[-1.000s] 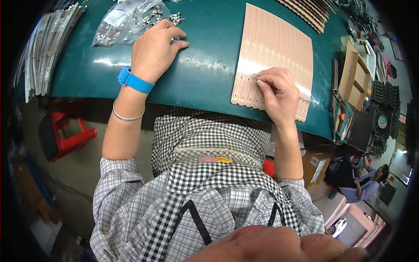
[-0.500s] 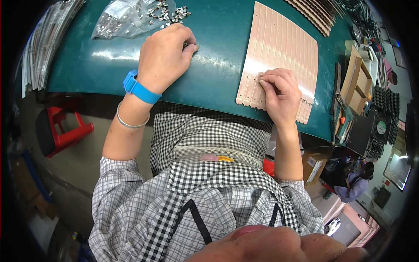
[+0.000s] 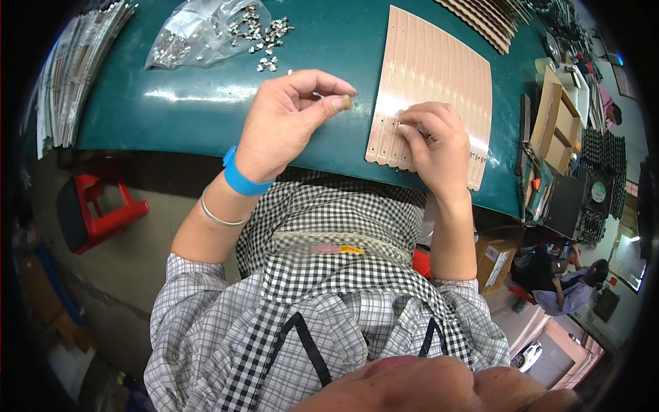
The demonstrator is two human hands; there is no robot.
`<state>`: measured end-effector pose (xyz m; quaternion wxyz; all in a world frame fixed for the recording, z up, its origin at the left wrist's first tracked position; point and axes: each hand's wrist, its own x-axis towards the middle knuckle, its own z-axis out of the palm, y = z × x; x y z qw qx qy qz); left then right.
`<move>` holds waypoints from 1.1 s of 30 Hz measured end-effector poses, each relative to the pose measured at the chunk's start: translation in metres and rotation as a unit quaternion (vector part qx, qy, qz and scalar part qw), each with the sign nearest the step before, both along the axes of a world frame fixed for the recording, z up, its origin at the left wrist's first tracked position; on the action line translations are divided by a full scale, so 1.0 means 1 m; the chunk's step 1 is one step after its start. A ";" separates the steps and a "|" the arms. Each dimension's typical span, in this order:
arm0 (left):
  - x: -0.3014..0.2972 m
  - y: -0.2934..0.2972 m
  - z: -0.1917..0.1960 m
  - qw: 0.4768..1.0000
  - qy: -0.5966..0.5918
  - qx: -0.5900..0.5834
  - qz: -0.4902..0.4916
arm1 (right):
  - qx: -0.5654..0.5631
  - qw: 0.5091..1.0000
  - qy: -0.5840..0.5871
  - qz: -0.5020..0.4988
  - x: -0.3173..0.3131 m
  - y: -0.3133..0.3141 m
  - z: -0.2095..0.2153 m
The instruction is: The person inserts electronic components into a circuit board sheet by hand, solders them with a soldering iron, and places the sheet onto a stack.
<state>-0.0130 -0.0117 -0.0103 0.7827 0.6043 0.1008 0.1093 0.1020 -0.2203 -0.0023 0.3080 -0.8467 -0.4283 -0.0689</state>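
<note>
My left hand (image 3: 288,120), wearing a blue wristband and a bangle, hovers over the green table. Its thumb and forefinger tips are close together. Anything between them is too small to make out. My right hand (image 3: 443,147) rests on the near edge of a copper-coloured panel of joined strips (image 3: 429,75), its fingers curled. Small dark metal pieces (image 3: 427,136) show inside its fingers. Beyond my left hand lie loose small silvery metal parts (image 3: 271,34), beside a clear plastic bag (image 3: 199,34) with more of them.
Long strips (image 3: 79,75) are stacked at the left end of the green table (image 3: 158,123). More panels (image 3: 480,17) lie at the far right. A cardboard tray (image 3: 555,123) and tools (image 3: 539,196) sit by the right edge. A red stool (image 3: 103,213) stands left; a person (image 3: 570,288) sits in the background.
My left hand has left the loose metal parts and come nearer and to the right, toward the panel. My right hand stays at the panel's edge, its fingers slightly shifted, showing small pieces inside.
</note>
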 end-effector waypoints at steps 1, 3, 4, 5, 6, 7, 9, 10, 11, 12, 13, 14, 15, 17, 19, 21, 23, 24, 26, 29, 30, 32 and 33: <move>0.000 -0.001 -0.002 0.999 0.001 -0.033 -0.019 | 0.006 0.999 0.049 -0.011 -0.001 0.000 0.006; -0.001 -0.006 -0.001 0.997 0.014 -0.068 -0.032 | 0.053 0.995 0.086 0.015 -0.004 0.004 0.015; -0.001 -0.010 -0.001 0.993 0.029 -0.105 -0.042 | 0.097 0.987 0.124 0.043 -0.006 0.005 0.018; -0.002 -0.015 -0.002 0.993 0.035 -0.102 -0.048 | 0.101 0.987 0.122 0.041 -0.010 0.008 0.019; -0.003 -0.019 0.002 0.994 0.047 -0.085 -0.053 | 0.139 0.970 0.189 0.069 -0.013 0.012 0.018; -0.001 -0.028 0.000 0.993 0.017 -0.112 -0.034 | 0.176 0.946 0.255 0.098 -0.015 0.016 0.019; -0.002 -0.033 -0.001 0.984 -0.001 -0.174 -0.041 | 0.181 0.927 0.312 0.099 -0.021 0.016 0.022; -0.003 -0.034 -0.001 0.985 -0.003 -0.166 -0.037 | 0.180 0.906 0.371 0.095 -0.023 0.015 0.023; -0.003 -0.037 -0.002 0.982 -0.007 -0.186 -0.045 | 0.188 0.904 0.371 0.101 -0.024 0.013 0.023; -0.003 -0.040 -0.004 0.976 -0.008 -0.211 -0.050 | 0.189 0.902 0.374 0.106 -0.023 0.010 0.023; -0.003 -0.042 -0.004 0.975 0.001 -0.216 -0.048 | 0.181 0.899 0.383 0.115 -0.022 0.008 0.023; -0.002 -0.042 -0.006 0.975 0.003 -0.216 -0.042 | 0.172 0.896 0.391 0.123 -0.021 0.007 0.024; -0.002 -0.043 -0.009 0.979 0.009 -0.199 -0.051 | 0.162 0.897 0.398 0.106 -0.023 0.005 0.024; -0.002 -0.042 -0.012 0.994 -0.013 -0.100 -0.052 | 0.153 0.918 0.349 0.110 -0.018 0.002 0.017; 0.002 -0.020 0.001 0.986 -0.014 0.163 0.014 | 0.142 0.939 0.296 0.100 -0.010 -0.001 0.011; 0.006 0.009 0.001 0.858 -0.007 0.495 0.134 | 0.119 0.967 0.224 -0.004 -0.005 -0.003 0.009; 0.009 0.035 -0.008 0.787 0.042 0.590 0.174 | 0.093 0.974 0.206 -0.018 -0.003 -0.004 0.005; 0.009 0.043 -0.012 0.774 0.080 0.607 0.161 | 0.067 0.979 0.189 -0.029 -0.002 -0.003 0.000; 0.010 0.045 -0.016 0.768 0.085 0.616 0.153 | 0.067 0.983 0.170 -0.031 -0.001 -0.002 -0.008; 0.007 0.041 -0.019 0.788 0.086 0.597 0.126 | 0.036 0.993 0.111 -0.030 -0.003 0.000 -0.012; 0.007 0.040 -0.020 0.792 0.075 0.592 0.132 | 0.038 0.993 0.111 -0.029 -0.004 0.001 -0.013; 0.007 0.037 -0.022 0.797 0.066 0.585 0.137 | 0.038 0.993 0.111 -0.028 -0.005 0.004 -0.014; 0.007 0.037 -0.021 0.797 0.064 0.585 0.139 | 0.035 0.994 0.097 -0.022 -0.006 0.006 -0.014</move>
